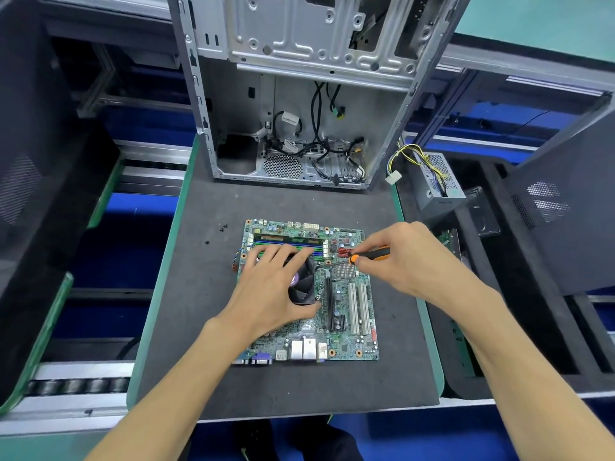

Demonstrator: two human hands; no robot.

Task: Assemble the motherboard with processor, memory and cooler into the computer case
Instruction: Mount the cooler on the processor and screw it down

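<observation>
A green motherboard [346, 331] lies flat on the dark mat in front of me. A memory stick [288, 238] sits in a slot along its far edge. A black fan cooler [304, 284] stands on the board's left half; my left hand [269, 291] rests over it, fingers spread across its top and thumb at its near side. My right hand [402, 257] grips an orange-and-black screwdriver [362, 256], whose tip points down-left at the cooler's far right corner. The open metal computer case [293, 104] stands upright behind the board, loose cables in its bottom.
Three small black screws [221, 229] lie on the mat [206, 327] left of the board. A grey power supply [439, 181] with yellow wires sits to the right of the case. Dark foam trays flank the mat on both sides.
</observation>
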